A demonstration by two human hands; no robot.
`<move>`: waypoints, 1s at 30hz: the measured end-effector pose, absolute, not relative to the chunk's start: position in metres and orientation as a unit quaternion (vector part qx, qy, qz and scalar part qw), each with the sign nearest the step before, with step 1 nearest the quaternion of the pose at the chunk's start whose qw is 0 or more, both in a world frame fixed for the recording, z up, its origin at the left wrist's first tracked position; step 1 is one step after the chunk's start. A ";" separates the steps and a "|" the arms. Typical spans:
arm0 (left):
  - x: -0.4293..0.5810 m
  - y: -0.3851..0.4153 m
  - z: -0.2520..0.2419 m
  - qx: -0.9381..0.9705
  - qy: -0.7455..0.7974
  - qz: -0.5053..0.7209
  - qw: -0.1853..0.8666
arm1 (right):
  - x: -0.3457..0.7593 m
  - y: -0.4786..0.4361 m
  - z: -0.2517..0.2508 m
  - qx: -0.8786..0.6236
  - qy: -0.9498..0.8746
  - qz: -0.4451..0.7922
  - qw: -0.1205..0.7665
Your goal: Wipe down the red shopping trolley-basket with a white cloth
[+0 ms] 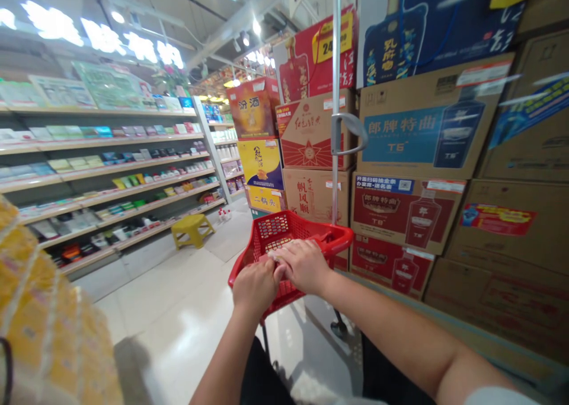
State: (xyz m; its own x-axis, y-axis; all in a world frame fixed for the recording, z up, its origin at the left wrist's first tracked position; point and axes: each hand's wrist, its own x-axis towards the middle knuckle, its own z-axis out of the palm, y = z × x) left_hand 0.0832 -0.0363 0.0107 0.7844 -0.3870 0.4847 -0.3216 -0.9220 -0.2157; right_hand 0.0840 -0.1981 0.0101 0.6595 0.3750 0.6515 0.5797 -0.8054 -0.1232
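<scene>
A red plastic shopping basket (pixel 267 232) on wheels stands right in front of me, with its grey pull handle (pixel 336 133) raised upright. My left hand (pixel 254 285) and my right hand (pixel 303 265) are both over the basket's near rim. Both have their fingers curled and they meet on a small pale item (pixel 278 252) that I cannot identify. The fingertips are mostly hidden behind the knuckles.
Stacked cardboard liquor cartons (pixel 413 156) form a wall on the right. Long store shelves (pixel 106 174) with packaged goods run along the left. A yellow stool (pixel 192 228) stands on the pale tiled floor (pixel 178 310). A blurred yellow mesh bag (pixel 40 310) fills the near left corner.
</scene>
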 end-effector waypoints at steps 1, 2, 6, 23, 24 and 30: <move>0.083 -0.037 0.011 -0.943 0.186 -0.270 0.058 | 0.088 -0.197 0.014 -0.906 -0.252 -0.300 0.162; 0.083 -0.037 0.011 -0.943 0.185 -0.270 0.056 | 0.090 -0.195 0.017 -0.913 -0.238 -0.289 0.162; 0.083 -0.038 0.010 -0.942 0.185 -0.276 0.052 | 0.090 -0.191 0.013 -0.903 -0.233 -0.317 0.175; 0.075 -0.039 0.011 -0.944 0.187 -0.268 0.041 | 0.083 -0.190 0.016 -0.933 -0.167 -0.300 0.107; 0.074 -0.040 0.011 -0.944 0.188 -0.268 0.042 | 0.083 -0.191 0.019 -0.940 -0.171 -0.278 0.103; 0.070 -0.046 0.011 -0.945 0.189 -0.261 0.046 | 0.089 -0.202 0.029 -0.955 -0.122 -0.228 0.147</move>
State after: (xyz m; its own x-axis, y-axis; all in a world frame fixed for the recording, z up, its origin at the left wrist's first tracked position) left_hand 0.0697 -0.0461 0.0110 0.7921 -0.3812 0.4767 -0.3329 -0.9244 -0.1860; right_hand 0.0894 -0.2022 0.0287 0.8658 0.1662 0.4719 0.3005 -0.9268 -0.2251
